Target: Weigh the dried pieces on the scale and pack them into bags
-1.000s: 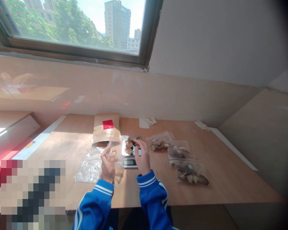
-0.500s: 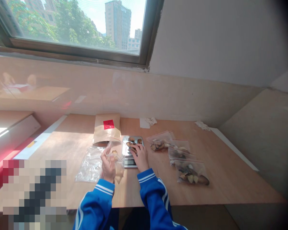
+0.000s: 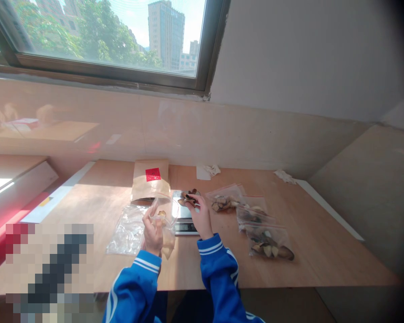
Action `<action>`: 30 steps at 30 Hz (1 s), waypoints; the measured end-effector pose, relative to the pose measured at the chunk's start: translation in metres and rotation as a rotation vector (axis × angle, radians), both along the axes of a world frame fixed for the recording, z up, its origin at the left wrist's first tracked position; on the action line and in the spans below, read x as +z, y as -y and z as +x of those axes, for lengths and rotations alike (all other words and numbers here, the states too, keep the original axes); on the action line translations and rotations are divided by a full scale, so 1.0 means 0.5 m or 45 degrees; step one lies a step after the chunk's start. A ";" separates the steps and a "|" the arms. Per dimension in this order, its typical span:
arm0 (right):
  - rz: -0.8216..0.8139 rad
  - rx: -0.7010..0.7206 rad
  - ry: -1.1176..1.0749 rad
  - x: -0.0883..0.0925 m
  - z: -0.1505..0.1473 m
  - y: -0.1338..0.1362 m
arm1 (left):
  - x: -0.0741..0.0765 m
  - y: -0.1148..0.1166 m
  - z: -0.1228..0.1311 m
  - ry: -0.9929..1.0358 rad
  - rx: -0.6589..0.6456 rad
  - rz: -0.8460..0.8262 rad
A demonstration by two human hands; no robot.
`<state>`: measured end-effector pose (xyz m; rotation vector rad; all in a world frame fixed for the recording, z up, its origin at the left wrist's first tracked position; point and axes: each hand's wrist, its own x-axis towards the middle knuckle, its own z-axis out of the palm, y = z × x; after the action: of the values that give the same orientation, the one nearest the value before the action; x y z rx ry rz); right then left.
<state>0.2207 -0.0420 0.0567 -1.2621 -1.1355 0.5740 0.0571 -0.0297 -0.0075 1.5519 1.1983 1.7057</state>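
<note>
My left hand (image 3: 152,234) grips a small clear plastic bag (image 3: 164,214), held with its mouth open and a few dried pieces inside. My right hand (image 3: 199,218) is raised over a small digital kitchen scale (image 3: 183,222) and pinches several dark dried mushroom slices (image 3: 187,198) in its fingertips. The scale's steel plate is mostly hidden behind the bag and my hand. Both hands wear blue sleeves with white stripes.
A brown paper pouch with a red label (image 3: 150,180) stands behind the scale. A pile of empty clear bags (image 3: 128,231) lies to the left. Three filled zip bags (image 3: 268,241) lie to the right. Crumpled paper scraps (image 3: 207,171) sit by the wall on the wooden table (image 3: 323,251).
My right hand went down onto the scale's plate, gathered the mushroom slices and has lifted them off it. My left hand keeps the bag in the same place.
</note>
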 end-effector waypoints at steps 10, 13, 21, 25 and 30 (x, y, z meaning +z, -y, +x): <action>-0.382 0.707 -0.196 0.094 -0.036 0.002 | -0.006 0.005 -0.001 -0.204 -0.167 0.166; -0.415 0.566 -0.033 0.082 -0.043 -0.004 | 0.003 0.009 0.000 -0.267 -0.195 0.234; -0.183 0.539 0.418 0.085 -0.058 0.012 | 0.005 0.007 -0.001 -0.230 -0.240 0.263; -0.107 0.449 0.532 0.101 -0.052 0.012 | 0.006 0.006 0.002 -0.185 -0.207 0.257; 0.025 0.029 0.558 0.057 -0.021 -0.030 | 0.003 0.004 0.007 -0.062 -0.154 0.256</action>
<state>0.2101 -0.0268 0.0852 -1.3981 -1.5141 0.3064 0.0608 -0.0318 -0.0059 1.7561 0.9580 1.7616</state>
